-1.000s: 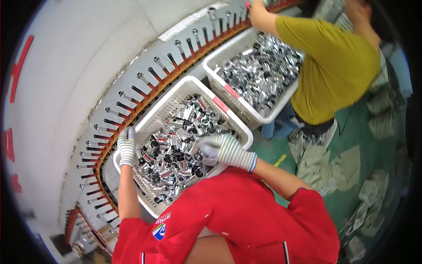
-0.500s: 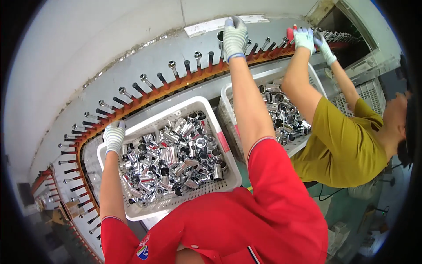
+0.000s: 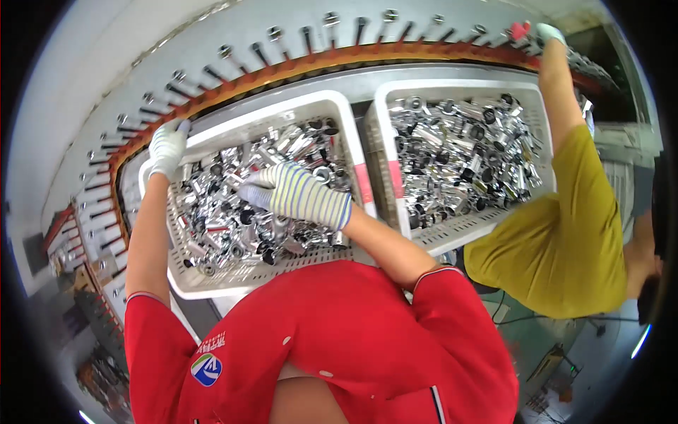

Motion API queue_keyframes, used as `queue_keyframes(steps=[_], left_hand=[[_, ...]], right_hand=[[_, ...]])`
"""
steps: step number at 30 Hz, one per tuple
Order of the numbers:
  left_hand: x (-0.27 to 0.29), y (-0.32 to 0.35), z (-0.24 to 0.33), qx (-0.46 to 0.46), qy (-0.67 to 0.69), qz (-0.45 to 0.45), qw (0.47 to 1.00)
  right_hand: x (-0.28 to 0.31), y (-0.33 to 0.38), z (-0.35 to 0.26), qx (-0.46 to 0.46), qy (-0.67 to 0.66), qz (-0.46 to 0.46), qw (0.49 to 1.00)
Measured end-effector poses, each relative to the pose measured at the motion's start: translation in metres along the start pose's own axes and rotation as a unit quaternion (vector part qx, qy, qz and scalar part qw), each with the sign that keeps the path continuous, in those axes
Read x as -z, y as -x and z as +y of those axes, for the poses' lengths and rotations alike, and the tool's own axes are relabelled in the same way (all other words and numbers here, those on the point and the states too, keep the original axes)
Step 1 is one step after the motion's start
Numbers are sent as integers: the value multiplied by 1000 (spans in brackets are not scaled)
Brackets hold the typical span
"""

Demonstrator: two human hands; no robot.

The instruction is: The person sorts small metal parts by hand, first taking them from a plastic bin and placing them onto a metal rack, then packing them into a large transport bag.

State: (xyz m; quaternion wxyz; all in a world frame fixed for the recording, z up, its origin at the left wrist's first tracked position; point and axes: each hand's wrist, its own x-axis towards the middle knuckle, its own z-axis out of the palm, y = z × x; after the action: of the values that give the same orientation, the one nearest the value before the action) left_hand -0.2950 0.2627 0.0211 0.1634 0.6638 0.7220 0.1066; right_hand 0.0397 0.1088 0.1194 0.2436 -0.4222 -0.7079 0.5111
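A white perforated plastic crate [image 3: 357,152] in front of me holds a heap of short chrome tubes [image 3: 265,152], some with black ends. Over the heap is my right hand [image 3: 304,194], in a striped knit glove with grey fingertips. Its thumb and fingers point left, slightly apart, close to the tubes; no part shows between them. My left hand [image 3: 168,148], gloved too, is at the crate's far left corner beside the rack. Its fingers are curled, and whatever they hold is hidden.
A curved orange rack [image 3: 296,67] carries upright black pegs and chrome-topped ones behind the crates. On the right stands a second white crate [image 3: 385,134] of chrome parts. A co-worker in a mustard shirt [image 3: 565,240] reaches a gloved hand [image 3: 551,33] to the rack.
My right hand has come down from the rack to the tubes in the crate. The view has shifted, while my left hand stays by the crate's corner.
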Motion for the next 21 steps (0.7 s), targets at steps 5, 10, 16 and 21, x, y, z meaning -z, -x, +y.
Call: queue_keyframes(steps=[5,10,16,21], left_hand=[[7,0,-25,-13,-3,-3,1000],[11,0,-29,-11,4,-16,1000],[11,-11,-25,-18,4,-20,1000],[-25,-2,-12,-140,82,85,983]], right_hand=[[59,26,-15,-40,-31,164,985],[90,94,-25,-101,-60,318,941],[39,182,9,-116,-51,386,914],[14,226,-5,-140,-86,460,873]])
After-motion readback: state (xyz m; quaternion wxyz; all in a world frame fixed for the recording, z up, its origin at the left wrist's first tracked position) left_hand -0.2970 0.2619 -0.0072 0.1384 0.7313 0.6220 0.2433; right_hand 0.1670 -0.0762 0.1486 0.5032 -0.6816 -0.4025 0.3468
